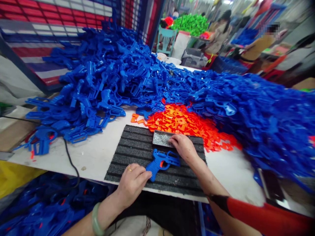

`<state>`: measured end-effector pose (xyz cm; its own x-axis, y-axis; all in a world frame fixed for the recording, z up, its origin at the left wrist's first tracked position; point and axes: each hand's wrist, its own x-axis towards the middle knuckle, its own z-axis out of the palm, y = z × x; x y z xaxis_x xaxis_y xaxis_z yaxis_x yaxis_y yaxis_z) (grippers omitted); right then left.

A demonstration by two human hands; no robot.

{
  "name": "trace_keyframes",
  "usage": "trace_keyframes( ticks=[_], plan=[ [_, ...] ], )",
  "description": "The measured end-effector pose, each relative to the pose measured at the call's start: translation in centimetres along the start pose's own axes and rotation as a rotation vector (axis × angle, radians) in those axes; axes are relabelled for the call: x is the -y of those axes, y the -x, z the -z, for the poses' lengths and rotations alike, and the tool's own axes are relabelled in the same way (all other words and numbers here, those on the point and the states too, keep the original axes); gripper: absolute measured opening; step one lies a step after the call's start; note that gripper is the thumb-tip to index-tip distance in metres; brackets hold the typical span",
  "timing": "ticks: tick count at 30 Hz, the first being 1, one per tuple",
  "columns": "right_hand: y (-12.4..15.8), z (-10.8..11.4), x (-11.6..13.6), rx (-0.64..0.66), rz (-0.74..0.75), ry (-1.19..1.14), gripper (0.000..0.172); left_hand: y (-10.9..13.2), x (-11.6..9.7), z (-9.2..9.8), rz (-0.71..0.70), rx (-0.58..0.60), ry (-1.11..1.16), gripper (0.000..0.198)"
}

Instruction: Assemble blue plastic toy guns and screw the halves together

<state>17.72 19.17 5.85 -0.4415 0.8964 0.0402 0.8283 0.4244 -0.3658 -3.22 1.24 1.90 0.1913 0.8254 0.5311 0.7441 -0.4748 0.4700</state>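
Black mat [123, 154] sits on a worktop [93, 157] heaped with blue pistol parts [110, 75]. Left hand [131, 183] clasps a pistol [161, 162]; right hand [183, 147] lies open on a grey plate [161, 138].

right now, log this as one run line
left hand: on blue plastic toy pistol | right hand: on abrasive plate | under both: black ribbed mat

A black cable [69, 157] crosses the white table [93, 157]; beyond it, a co-worker [258, 47] sits near heaped green plastic parts [190, 24].
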Motion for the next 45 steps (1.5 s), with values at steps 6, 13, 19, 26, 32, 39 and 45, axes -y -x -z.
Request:
trace_keyframes(
  ticks=[6, 13, 19, 26, 32, 39, 45],
  plan=[
    [0.0, -0.4, -0.4, -0.048, -0.004, -0.059, 0.018, 0.0, 0.2, -0.2, -0.072, 0.000, -0.030, 0.021],
    [0.4, -0.4, -0.6, -0.156, -0.037, -0.196, 0.021, -1.3, 0.6, 0.7, -0.078, -0.056, -0.054, 0.036],
    [0.5, -0.3, 0.1, -0.231, -0.125, -0.481, 0.019, -11.6, 1.1, 0.1, 0.133, 0.314, -0.331, 0.021],
    [3.4, 0.1, -0.3, -0.280, -0.206, -0.710, 0.025, -17.9, 1.3, -3.0, 0.199, 0.475, -0.401, 0.011],
    [7.1, -1.0, -0.3, -0.250, -0.277, -0.676, 0.023, -17.4, 1.8, -2.8, 0.187, 0.491, -0.404, 0.018],
    [7.8, -2.5, 0.0, -0.307, 0.092, -0.439, 0.017, -17.3, 1.5, -2.8, 0.173, 0.442, -0.385, 0.030],
    [7.5, -3.3, 0.1, -0.285, 0.117, -0.393, 0.016, -16.9, 2.1, -3.0, 0.180, 0.381, -0.300, 0.032]
  ],
)
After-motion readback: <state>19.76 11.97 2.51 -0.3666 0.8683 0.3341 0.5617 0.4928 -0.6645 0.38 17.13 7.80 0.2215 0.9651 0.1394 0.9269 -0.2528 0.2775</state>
